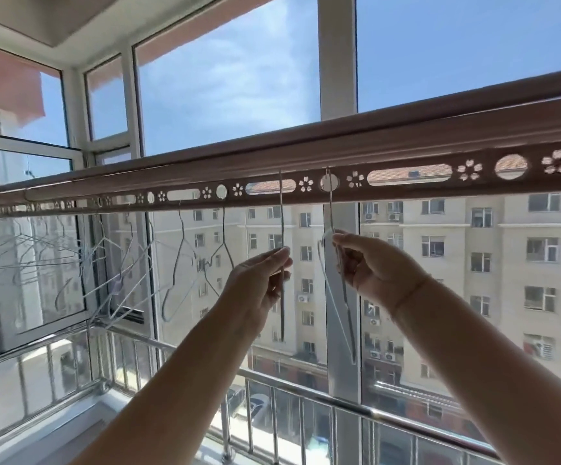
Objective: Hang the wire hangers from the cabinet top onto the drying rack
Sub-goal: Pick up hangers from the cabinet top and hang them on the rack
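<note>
The drying rack [306,152] is a long brown rail with round, oval and flower-shaped cut-outs, crossing the view at head height. My left hand [259,280] pinches a wire hanger [282,226] that hangs edge-on from an oval slot. My right hand [363,266] pinches a second wire hanger [331,213] whose hook sits in a round hole just to the right. Further left, two wire hangers [185,256] dangle from the rail, and several more [37,253] crowd its far left end. The cabinet top is out of view.
Large windows stand behind the rack, with an open window sash [31,236] at the left. A steel guard railing [289,387] runs below along the sill. Apartment buildings show outside. The rail's right half carries no hangers.
</note>
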A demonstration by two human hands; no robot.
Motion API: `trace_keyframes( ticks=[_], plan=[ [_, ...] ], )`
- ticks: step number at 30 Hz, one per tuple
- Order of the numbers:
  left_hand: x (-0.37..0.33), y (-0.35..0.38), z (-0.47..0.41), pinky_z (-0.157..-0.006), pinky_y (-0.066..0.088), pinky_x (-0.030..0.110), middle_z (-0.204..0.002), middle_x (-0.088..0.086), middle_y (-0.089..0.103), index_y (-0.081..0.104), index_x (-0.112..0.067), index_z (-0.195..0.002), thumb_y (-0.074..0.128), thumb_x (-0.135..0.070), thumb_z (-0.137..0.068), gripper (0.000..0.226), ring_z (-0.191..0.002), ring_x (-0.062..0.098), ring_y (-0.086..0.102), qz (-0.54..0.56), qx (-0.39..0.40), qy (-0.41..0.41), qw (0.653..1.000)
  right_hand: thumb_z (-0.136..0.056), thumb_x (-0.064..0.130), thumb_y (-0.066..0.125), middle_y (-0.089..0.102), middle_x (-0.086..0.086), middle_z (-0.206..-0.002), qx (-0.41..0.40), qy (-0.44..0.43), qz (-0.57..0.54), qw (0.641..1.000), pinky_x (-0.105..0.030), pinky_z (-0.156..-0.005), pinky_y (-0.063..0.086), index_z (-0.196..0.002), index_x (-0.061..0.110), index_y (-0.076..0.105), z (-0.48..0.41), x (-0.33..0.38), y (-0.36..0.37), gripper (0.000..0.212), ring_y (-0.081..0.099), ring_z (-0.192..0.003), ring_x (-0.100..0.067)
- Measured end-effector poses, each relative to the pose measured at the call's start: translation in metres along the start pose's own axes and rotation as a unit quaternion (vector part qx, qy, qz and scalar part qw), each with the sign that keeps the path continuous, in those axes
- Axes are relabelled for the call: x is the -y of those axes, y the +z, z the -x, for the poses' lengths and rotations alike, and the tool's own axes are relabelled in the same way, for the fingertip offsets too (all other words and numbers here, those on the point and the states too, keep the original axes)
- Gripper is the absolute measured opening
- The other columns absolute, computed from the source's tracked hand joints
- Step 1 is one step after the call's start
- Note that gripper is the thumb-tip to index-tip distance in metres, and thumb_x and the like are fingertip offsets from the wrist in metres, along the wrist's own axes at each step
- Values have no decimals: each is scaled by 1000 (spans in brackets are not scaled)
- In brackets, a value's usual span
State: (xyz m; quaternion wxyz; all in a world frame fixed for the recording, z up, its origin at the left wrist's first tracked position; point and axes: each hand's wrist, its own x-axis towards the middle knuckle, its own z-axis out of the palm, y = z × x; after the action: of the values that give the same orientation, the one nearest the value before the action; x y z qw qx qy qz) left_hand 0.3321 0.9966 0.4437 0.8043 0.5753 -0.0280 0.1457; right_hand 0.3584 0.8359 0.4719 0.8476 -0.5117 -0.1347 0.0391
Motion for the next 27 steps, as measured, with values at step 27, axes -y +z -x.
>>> trace_keyframes(
  ticks=[27],
  plan=[
    [64,-76,26,-78,43,28,-83,-1,64,66,-17,-86,60,-28,-86,12,-85,14,58,0,20,43,999,-85,12,58,61,-1,-60,-181,-4,-36,983,-17,-51,43,-77,8,63,48,-74,-57,10,54,-52,-7]
  ],
)
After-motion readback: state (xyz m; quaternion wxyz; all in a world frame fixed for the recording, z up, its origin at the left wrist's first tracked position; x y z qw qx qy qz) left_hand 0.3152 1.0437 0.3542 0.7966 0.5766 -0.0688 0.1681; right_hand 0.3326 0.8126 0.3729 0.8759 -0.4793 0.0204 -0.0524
